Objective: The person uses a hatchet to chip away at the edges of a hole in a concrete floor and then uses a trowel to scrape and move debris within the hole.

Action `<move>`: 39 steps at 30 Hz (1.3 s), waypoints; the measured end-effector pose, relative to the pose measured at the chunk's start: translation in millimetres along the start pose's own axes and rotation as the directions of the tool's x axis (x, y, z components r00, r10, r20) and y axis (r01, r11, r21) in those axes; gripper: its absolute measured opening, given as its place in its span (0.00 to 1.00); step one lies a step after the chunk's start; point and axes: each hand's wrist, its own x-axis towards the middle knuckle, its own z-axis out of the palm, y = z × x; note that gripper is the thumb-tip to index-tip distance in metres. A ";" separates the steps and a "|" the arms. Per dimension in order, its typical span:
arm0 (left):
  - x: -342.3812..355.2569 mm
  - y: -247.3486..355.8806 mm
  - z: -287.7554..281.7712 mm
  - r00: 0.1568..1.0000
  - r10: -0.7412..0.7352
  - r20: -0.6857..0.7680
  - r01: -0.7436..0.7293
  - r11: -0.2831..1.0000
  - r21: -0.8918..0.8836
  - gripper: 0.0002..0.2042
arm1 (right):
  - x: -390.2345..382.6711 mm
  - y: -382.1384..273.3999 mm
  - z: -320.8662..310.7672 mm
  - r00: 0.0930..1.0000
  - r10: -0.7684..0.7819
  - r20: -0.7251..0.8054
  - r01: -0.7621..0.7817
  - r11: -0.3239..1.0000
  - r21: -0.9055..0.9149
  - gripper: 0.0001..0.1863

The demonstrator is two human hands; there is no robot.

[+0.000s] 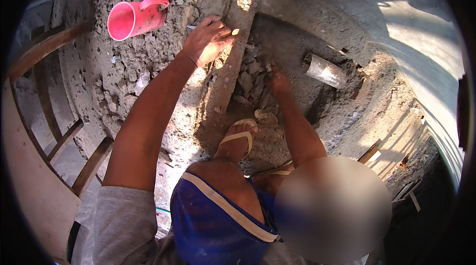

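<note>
The right hand reaches down into the pit, right beside the grey rubble heaped along its left edge — fingers bent, though whether they grip anything I cannot tell. The left hand rests with curled fingers by the ledge on that same edge; its grip is unclear too. A pipe lies toward the pit's right edge — and a pink mug lies tipped on rough ground beyond the left hand.

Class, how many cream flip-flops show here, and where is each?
2: one cream thong flip-flop is on the left foot; the other, on the right foot, sits lower and farther right, partly hidden.
</note>
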 end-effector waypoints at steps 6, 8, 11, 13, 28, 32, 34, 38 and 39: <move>7.7 6.4 -10.4 1.000 0.010 0.008 -0.010 0.999 0.034 0.15 | -20.2 -9.9 9.9 0.997 -0.072 0.006 0.068 0.962 0.265 0.33; 7.0 1.5 -3.4 1.000 0.027 -0.012 -0.026 0.999 0.040 0.12 | -26.6 -3.6 9.5 0.997 -0.079 -0.010 0.079 0.958 0.276 0.34; 3.5 -6.0 11.0 0.998 0.045 -0.032 -0.043 0.997 0.058 0.10 | -39.2 -5.2 1.1 0.987 -0.157 0.026 0.115 0.813 0.570 0.35; -0.4 -9.4 19.6 1.000 0.003 -0.028 -0.002 1.000 0.024 0.09 | -54.1 -10.4 -6.4 0.993 -0.116 0.023 0.084 0.826 0.557 0.27; 1.3 -3.2 18.4 0.999 -0.041 -0.018 0.040 0.999 -0.036 0.14 | -150.9 -115.3 -187.0 0.957 -0.164 -0.239 0.196 0.974 0.115 0.17; 6.0 5.3 -1.5 1.000 0.018 -0.003 -0.018 0.998 0.055 0.16 | -150.4 -199.0 -218.8 0.798 -0.453 -0.397 0.527 0.845 0.096 0.18; 5.4 7.0 -6.3 0.997 -0.059 0.041 0.054 0.994 0.097 0.18 | -148.9 -206.9 -215.4 0.604 -0.579 -0.548 0.641 0.761 -0.098 0.17; -3.7 -3.0 5.6 1.000 0.001 -0.021 0.000 1.000 0.017 0.19 | -145.6 -122.3 -164.2 0.943 -0.009 -0.333 0.114 0.948 0.298 0.15; -1.9 -2.7 6.9 1.000 -0.003 -0.022 0.004 1.000 0.015 0.19 | -142.0 -77.4 -135.0 0.934 0.047 -0.353 0.051 0.963 0.265 0.15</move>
